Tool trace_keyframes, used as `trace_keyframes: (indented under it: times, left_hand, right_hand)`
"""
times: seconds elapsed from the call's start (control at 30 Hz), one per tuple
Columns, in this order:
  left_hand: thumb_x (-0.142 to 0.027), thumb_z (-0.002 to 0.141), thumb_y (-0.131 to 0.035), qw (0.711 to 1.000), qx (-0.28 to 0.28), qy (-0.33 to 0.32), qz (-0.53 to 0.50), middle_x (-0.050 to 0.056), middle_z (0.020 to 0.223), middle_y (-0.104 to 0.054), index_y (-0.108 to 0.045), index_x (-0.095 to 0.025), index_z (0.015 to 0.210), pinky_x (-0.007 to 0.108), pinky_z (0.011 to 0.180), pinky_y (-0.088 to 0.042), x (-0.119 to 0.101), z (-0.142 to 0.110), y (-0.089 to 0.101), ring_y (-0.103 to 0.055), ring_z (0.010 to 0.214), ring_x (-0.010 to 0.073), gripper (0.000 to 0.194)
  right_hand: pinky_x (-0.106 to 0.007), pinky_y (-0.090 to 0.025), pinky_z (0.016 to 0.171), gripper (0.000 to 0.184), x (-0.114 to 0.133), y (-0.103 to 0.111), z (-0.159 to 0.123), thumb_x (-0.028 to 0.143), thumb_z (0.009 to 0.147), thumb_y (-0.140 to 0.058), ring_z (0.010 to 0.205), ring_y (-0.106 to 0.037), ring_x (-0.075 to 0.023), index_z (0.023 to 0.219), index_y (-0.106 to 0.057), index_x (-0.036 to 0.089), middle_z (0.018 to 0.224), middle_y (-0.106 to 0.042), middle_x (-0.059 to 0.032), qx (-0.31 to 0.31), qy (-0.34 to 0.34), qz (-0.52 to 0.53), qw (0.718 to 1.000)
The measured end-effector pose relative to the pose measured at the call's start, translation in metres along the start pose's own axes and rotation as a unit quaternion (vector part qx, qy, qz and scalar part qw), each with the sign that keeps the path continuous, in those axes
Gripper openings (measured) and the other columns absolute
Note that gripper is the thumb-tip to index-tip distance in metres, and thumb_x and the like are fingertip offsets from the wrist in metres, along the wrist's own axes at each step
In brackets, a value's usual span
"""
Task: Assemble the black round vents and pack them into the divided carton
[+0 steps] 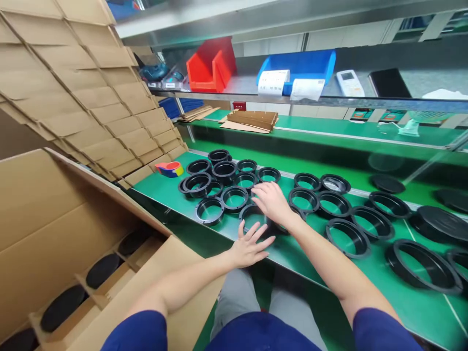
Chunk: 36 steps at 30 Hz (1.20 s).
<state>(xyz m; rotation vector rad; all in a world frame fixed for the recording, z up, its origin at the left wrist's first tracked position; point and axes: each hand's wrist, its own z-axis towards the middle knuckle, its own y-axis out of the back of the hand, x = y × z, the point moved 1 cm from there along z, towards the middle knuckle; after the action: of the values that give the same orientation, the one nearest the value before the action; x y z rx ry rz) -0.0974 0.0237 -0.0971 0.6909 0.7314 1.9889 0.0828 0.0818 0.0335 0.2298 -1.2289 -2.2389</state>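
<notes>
Here, at a black ring [244, 210], center of frame

Seen left hand [252, 246] open, fingers spread at near rim; right hand [271, 201] open too, fingers loosely bent over far rim. Cannot tell whether touching. Lying on green table [164, 191], beside more rings [224, 166]. Noted lower left: cardboard box [54, 195] with black discs [104, 269]. Upper center: red bin [199, 75].

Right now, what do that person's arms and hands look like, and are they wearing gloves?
No gloves! The left hand and right hand are both bare. The left arm and right arm have short, dark blue sleeves, with bare forearms. I can't see any watch, bracelet or ring, or any markings on the sleeves.
</notes>
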Motion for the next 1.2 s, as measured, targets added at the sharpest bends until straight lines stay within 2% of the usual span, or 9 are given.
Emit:
trace_keyframes:
  times: [0.2, 0.27, 0.4, 0.5, 0.63, 0.77, 0.87, 1.0, 1.2]
  left_hand:
    - [-0.045, 0.095, -0.067, 0.999, -0.04, -0.003, -0.029, 0.012, 0.148, -0.055, -0.058, -0.036, 0.144, 0.064, 0.124, 0.0, 0.012, -0.006, -0.002, -0.024, 0.154, 0.0317, 0.05]
    - [-0.043, 0.097, -0.067, 0.997, -0.055, -0.004, -0.052, 0.014, 0.147, -0.054, -0.058, -0.034, 0.144, 0.064, 0.124, 0.0, 0.016, -0.002, -0.002, -0.022, 0.155, 0.031, 0.049]
    - [-0.041, 0.099, -0.065, 0.996, -0.058, -0.014, -0.068, 0.015, 0.158, -0.042, -0.053, -0.033, 0.149, 0.066, 0.123, 0.001, 0.018, 0.008, -0.004, -0.016, 0.156, 0.0315, 0.052]
    - [-0.039, 0.098, -0.067, 0.996, -0.051, -0.013, -0.066, 0.013, 0.166, -0.026, -0.047, -0.034, 0.152, 0.065, 0.123, 0.003, 0.015, 0.009, -0.004, -0.013, 0.157, 0.0319, 0.058]
    - [-0.036, 0.098, -0.069, 0.995, -0.035, 0.013, -0.097, 0.011, 0.168, -0.023, -0.042, -0.035, 0.155, 0.059, 0.125, 0.005, 0.01, 0.011, 0.0, -0.011, 0.157, 0.0302, 0.063]
    - [-0.036, 0.099, -0.067, 0.983, -0.042, 0.016, -0.177, 0.009, 0.167, -0.025, -0.042, -0.037, 0.155, 0.058, 0.125, 0.003, -0.006, 0.028, 0.003, -0.015, 0.157, 0.0312, 0.062]
    - [-0.036, 0.1, -0.066, 0.97, -0.05, -0.04, -0.236, 0.008, 0.164, -0.034, -0.041, -0.039, 0.155, 0.058, 0.126, 0.002, -0.032, 0.055, 0.0, -0.024, 0.154, 0.0307, 0.061]
    - [-0.031, 0.1, -0.065, 0.955, -0.019, -0.106, -0.276, 0.012, 0.156, -0.046, -0.04, -0.038, 0.156, 0.059, 0.125, -0.002, -0.071, 0.095, -0.017, -0.035, 0.149, 0.0318, 0.062]
    - [-0.03, 0.103, -0.058, 0.947, 0.068, -0.145, -0.277, 0.016, 0.16, -0.04, -0.052, -0.031, 0.15, 0.066, 0.123, -0.004, -0.097, 0.119, -0.038, -0.031, 0.151, 0.0358, 0.048]
  right_hand:
    - [-0.055, -0.032, 0.116, 0.019, 0.025, -0.052, 0.141, 0.02, 0.098, -0.069, 0.122, -0.055, -0.0268, 0.115, -0.066, 0.011, 0.123, -0.069, -0.0123, 0.065, -0.01, -0.024, 0.998]
    - [-0.05, -0.024, 0.121, 0.005, 0.025, -0.065, 0.16, 0.013, 0.101, -0.064, 0.114, -0.058, -0.0185, 0.098, -0.069, 0.013, 0.102, -0.072, -0.0016, 0.089, -0.023, -0.035, 0.995]
    - [-0.042, -0.019, 0.123, 0.014, 0.017, -0.064, 0.157, 0.011, 0.103, -0.06, 0.111, -0.055, -0.0132, 0.092, -0.068, 0.014, 0.092, -0.068, 0.0056, 0.061, -0.049, -0.053, 0.996]
    - [-0.044, -0.023, 0.123, 0.004, 0.006, -0.025, 0.105, 0.014, 0.1, -0.065, 0.106, -0.055, -0.0151, 0.1, -0.069, 0.016, 0.094, -0.067, 0.0037, -0.025, -0.038, -0.064, 0.997]
    - [-0.049, -0.033, 0.12, 0.013, -0.006, 0.063, -0.032, 0.02, 0.103, -0.057, 0.098, -0.058, -0.0192, 0.107, -0.069, 0.017, 0.095, -0.067, -0.0038, -0.139, -0.032, -0.086, 0.986]
    - [-0.053, -0.04, 0.114, 0.015, 0.016, 0.135, -0.188, 0.015, 0.101, -0.054, 0.092, -0.059, -0.0223, 0.108, -0.067, 0.019, 0.091, -0.066, -0.0054, -0.196, -0.197, -0.153, 0.948]
    - [-0.052, -0.048, 0.105, 0.017, 0.04, 0.151, -0.272, 0.015, 0.101, -0.052, 0.089, -0.058, -0.0246, 0.11, -0.067, 0.019, 0.088, -0.063, -0.0069, -0.159, -0.313, -0.198, 0.915]
    - [-0.049, -0.053, 0.097, 0.021, 0.048, 0.132, -0.321, 0.019, 0.103, -0.048, 0.087, -0.057, -0.0265, 0.105, -0.068, 0.018, 0.086, -0.062, -0.0088, -0.1, -0.383, -0.211, 0.894]
    - [-0.062, -0.041, 0.113, 0.029, 0.028, 0.116, -0.309, 0.029, 0.105, -0.049, 0.104, -0.061, -0.0303, 0.127, -0.064, 0.018, 0.106, -0.068, -0.0126, -0.06, -0.39, -0.19, 0.899]
